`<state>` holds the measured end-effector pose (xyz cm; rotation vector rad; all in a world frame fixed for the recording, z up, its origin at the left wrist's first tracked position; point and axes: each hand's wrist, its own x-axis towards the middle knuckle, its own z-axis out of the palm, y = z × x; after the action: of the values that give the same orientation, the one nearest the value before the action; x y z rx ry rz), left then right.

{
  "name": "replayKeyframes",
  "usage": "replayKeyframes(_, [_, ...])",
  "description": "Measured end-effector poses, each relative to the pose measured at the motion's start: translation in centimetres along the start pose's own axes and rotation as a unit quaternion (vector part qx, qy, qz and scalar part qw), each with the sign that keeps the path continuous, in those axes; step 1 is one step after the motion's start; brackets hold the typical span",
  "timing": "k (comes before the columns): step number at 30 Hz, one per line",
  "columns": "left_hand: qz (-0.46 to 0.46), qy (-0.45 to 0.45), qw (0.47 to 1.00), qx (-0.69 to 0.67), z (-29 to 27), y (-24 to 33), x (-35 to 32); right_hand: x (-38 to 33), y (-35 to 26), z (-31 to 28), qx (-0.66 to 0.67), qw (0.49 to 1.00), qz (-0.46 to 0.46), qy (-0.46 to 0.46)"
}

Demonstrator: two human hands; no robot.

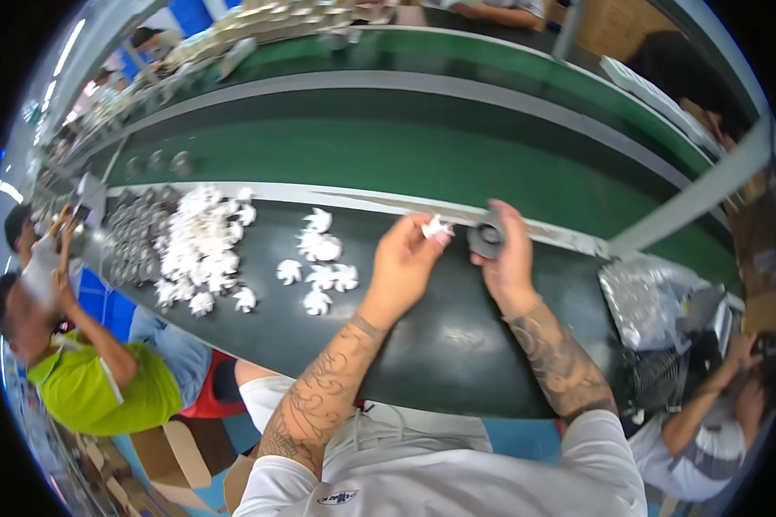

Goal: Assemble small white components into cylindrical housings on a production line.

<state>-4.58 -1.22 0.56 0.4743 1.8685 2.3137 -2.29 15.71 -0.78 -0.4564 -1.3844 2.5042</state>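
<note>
Over the dark worktable (466, 345), my left hand (401, 269) pinches a small white bladed fan wheel (438, 228) between thumb and fingertips. Just to its right, my right hand (515, 265) grips a dark grey round housing (486, 239) with a circular centre facing up. The two pieces are close but apart. Left of my left hand lie several loose white fan wheels (321, 250). Farther left is a large heap of white fan wheels (200, 246), and beyond it many grey round parts (134, 233) are grouped together.
A green conveyor belt (362, 129) runs behind the table, past a pale metal rail (353, 200). At right are a clear plastic bag (642, 297) and a slanting metal post (698, 189). People sit at left (103, 379) and right (694, 448). An open cardboard box (177, 457) stands lower left.
</note>
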Motion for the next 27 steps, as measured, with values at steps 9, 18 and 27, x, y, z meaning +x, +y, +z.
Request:
replayKeyframes(9, [0.206, -0.081, 0.94, 0.261, 1.3, -0.4, 0.1, -0.4, -0.4, -0.1, -0.079, 0.99, 0.029, -0.114])
replayKeyframes(18, [0.215, -0.101, 0.922, 0.306, 0.5, -0.3, -0.3, -0.1, -1.2, 0.2, -0.106, 0.984, 0.067, -0.13])
replayKeyframes(27, [0.18, -0.082, 0.946, 0.257, -0.2, -0.7, 0.0, -0.4, -1.4, 0.3, -0.167, 0.974, 0.063, -0.137])
